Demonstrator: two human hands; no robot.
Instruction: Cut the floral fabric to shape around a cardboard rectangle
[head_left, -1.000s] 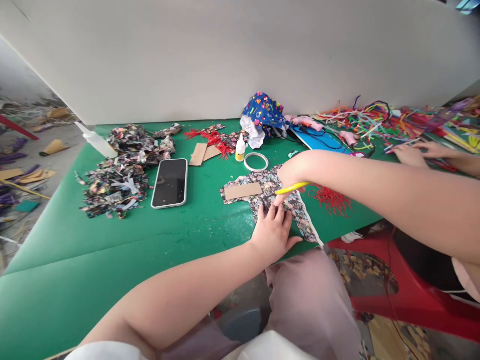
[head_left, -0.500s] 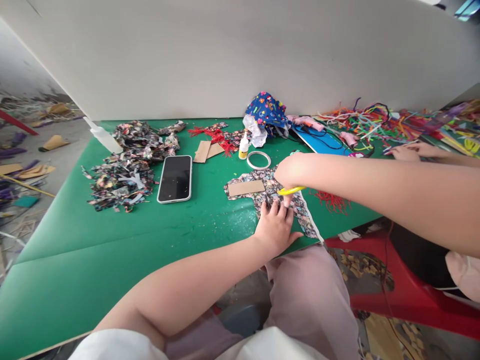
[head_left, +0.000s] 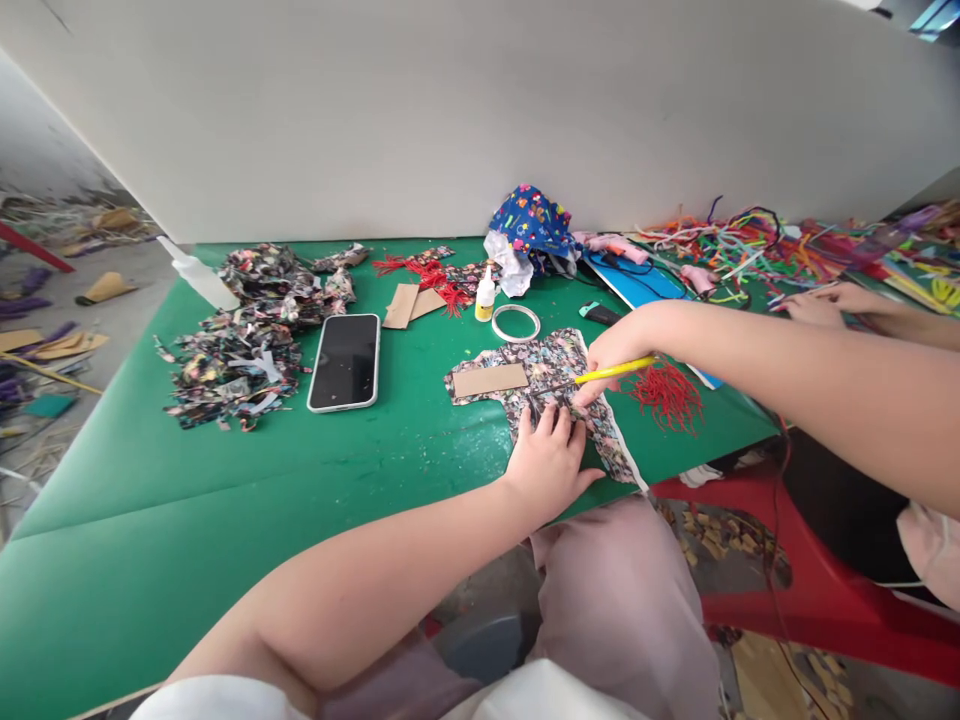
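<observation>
Left hand just chilling, fingers spread on floral cloth by front edge of green surface; right hand gripping yellow-handled tool.

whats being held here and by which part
The right hand holds a yellow-handled tool by its handle; the left hand just rests on patterned fabric.

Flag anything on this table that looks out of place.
The phone looks out of place, lying beside a heap of fabric scraps. Pale specks also litter the green table near the left hand; what they are, I can't tell.
</observation>
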